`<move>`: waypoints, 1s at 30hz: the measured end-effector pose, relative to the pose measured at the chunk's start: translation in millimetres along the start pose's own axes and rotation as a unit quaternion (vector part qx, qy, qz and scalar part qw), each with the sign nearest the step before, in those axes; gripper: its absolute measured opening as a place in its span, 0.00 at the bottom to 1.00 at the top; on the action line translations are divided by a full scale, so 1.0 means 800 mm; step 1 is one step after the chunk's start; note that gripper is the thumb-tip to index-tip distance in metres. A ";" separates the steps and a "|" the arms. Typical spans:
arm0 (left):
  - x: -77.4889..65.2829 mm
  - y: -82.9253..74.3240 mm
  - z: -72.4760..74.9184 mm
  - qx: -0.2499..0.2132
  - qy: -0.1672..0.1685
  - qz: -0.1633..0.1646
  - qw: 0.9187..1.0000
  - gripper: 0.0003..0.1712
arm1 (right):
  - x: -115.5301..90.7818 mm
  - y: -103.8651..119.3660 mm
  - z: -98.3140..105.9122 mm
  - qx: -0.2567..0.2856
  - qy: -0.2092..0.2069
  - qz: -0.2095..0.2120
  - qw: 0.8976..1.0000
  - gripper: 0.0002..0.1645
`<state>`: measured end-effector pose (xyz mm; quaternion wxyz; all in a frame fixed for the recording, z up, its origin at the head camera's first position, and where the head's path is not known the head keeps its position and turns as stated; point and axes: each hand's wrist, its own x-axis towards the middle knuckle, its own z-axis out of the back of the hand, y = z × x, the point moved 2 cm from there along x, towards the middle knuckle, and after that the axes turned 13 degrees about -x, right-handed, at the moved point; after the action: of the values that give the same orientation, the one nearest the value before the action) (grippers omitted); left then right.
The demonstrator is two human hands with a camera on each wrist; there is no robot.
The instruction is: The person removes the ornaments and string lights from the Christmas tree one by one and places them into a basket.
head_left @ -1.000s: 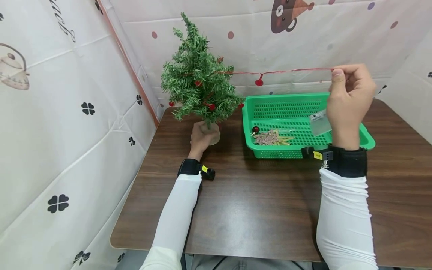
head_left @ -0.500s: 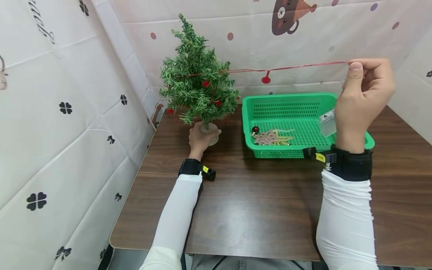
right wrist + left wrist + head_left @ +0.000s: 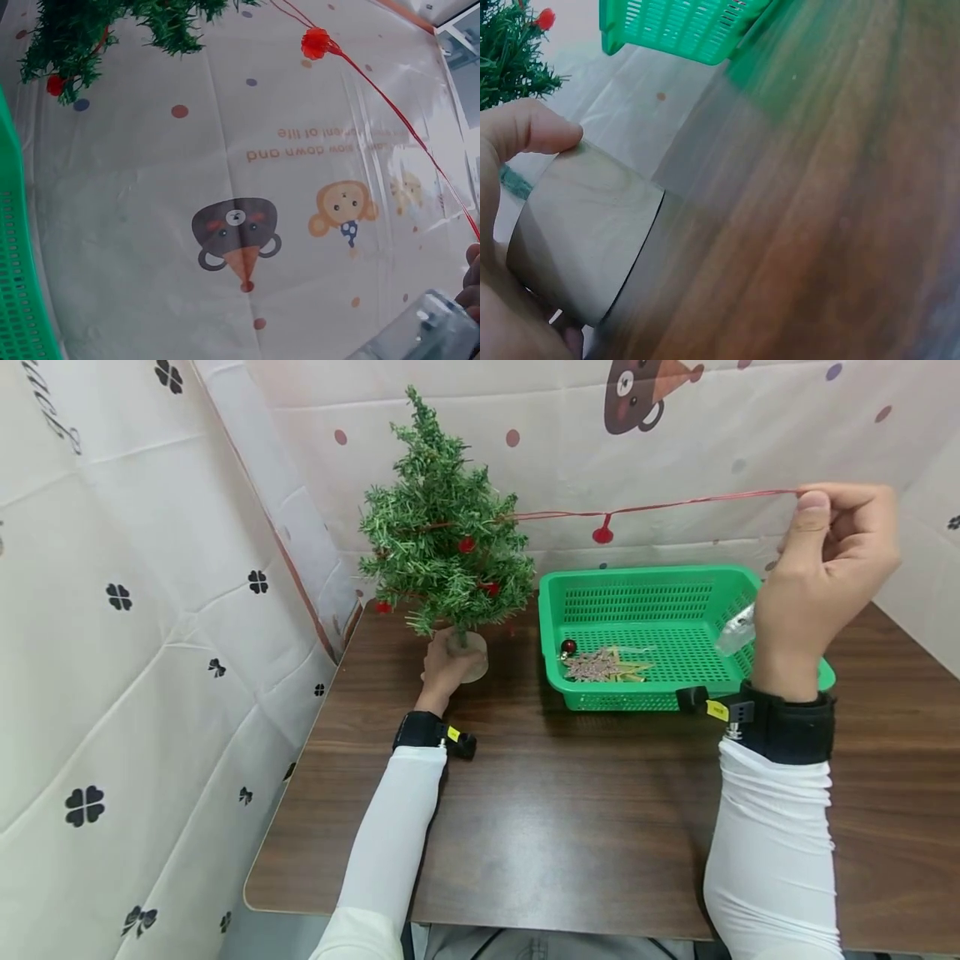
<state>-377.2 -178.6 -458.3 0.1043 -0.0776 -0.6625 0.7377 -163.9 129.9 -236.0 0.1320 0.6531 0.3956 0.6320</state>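
A small artificial Christmas tree (image 3: 450, 535) stands at the back left of the table, with red ornaments among its branches. My left hand (image 3: 444, 670) grips its round pale base (image 3: 592, 225), thumb over the upper edge in the left wrist view. From the tree a thin red string garland (image 3: 675, 503) runs to the right, drawn nearly straight. One red flower-like ornament (image 3: 316, 43) hangs from it. My right hand (image 3: 832, 560) pinches the string's far end between thumb and finger, raised over the basket's right side. Part of the string is hidden among the branches.
A green plastic basket (image 3: 630, 700) sits at the back right, holding a dark red ball (image 3: 568, 647), a glittery star-shaped piece (image 3: 596, 666) and gold pieces. A clear plastic piece (image 3: 738, 631) shows beside my right wrist. Patterned white sheets (image 3: 187, 693) hang behind and left of the table (image 3: 540, 827).
My right hand has moved right and slightly up with the string's end, so more string shows beside the tree. The tree has turned a little. My left hand stays on the base.
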 end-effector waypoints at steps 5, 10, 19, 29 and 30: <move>0.003 0.002 -0.002 -0.005 -0.015 -0.013 1.000 0.49 | -0.001 -0.005 -0.001 -0.004 0.026 -0.004 1.000 0.08; 0.004 0.005 -0.004 -0.001 -0.023 -0.022 0.999 0.50 | -0.008 -0.015 -0.007 0.009 0.102 -0.033 0.994 0.09; 0.008 0.005 -0.004 0.006 -0.017 -0.035 0.999 0.51 | -0.007 -0.040 -0.006 0.328 0.200 -0.269 0.883 0.06; 0.007 0.008 -0.003 0.013 -0.020 -0.028 0.999 0.53 | -0.007 -0.034 -0.013 0.413 0.264 -0.268 0.829 0.17; 0.006 0.009 -0.004 0.014 -0.021 -0.026 0.999 0.53 | -0.009 -0.034 -0.015 0.393 0.275 -0.256 0.839 0.20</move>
<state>-381.6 -175.3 -465.6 0.1104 -0.0432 -0.6558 0.7455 -183.5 138.5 -257.6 -0.0930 0.3250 0.7838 0.5209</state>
